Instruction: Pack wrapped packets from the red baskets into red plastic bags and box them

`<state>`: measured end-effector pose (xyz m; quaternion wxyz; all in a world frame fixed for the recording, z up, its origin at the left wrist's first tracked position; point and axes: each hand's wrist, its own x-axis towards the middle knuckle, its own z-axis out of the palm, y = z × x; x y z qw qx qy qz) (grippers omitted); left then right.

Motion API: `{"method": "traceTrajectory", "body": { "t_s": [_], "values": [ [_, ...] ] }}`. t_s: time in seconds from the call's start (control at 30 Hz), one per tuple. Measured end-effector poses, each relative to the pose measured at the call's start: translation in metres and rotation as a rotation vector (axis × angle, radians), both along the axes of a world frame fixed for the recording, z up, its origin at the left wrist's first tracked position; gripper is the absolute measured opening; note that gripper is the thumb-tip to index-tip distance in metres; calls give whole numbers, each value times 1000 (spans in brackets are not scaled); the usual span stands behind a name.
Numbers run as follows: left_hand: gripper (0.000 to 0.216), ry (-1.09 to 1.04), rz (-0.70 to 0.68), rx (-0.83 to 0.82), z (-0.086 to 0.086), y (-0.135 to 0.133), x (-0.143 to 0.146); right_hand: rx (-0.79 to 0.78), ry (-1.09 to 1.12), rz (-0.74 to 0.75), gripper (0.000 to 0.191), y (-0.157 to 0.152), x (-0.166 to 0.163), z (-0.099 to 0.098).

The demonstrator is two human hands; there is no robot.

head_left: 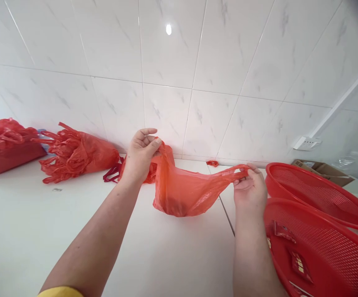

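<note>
A thin red plastic bag [188, 192] hangs stretched between my two hands, above the white table. My left hand [143, 150] pinches one of its upper corners between thumb and fingers. On the other side, my right hand [250, 185] is closed on the bag's handle end. The bag sags in the middle, and a darker patch shows at its bottom; whether something lies inside I cannot tell. Behind my left hand, more red plastic [150, 173] lies on the table, partly hidden.
To the left lie a bundle of red bags [79, 154] and a red bag-covered pile [8, 148]. At right stand two red mesh baskets [330, 243], the nearer holding small red packets [299, 264]. A cardboard box [336, 175] and a wall socket [307, 143] are behind them.
</note>
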<state>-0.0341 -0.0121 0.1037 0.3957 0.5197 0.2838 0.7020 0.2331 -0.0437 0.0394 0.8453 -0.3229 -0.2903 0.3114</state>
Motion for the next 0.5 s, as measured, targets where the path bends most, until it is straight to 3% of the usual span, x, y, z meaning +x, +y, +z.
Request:
{"method": "traceTrajectory", "body": {
  "t_s": [0.17, 0.23, 0.33, 0.4, 0.5],
  "values": [
    [39, 209, -134, -66, -6, -5, 9, -174, -155, -118, 47, -4, -6, -46],
    [52, 287, -19, -50, -11, -10, 3, -266, -213, -80, 58, -2, -1, -70],
    [73, 306, 272, 10, -30, -16, -14, -374, -301, 75, 70, 3, 8, -99],
    [77, 285, 360, 20, -52, -17, -27, -360, -400, 209, 79, 6, 11, -107],
    [81, 236, 401, 4, -91, -19, -44, -249, -558, 383, 92, 8, 6, -100]
  ]
}}
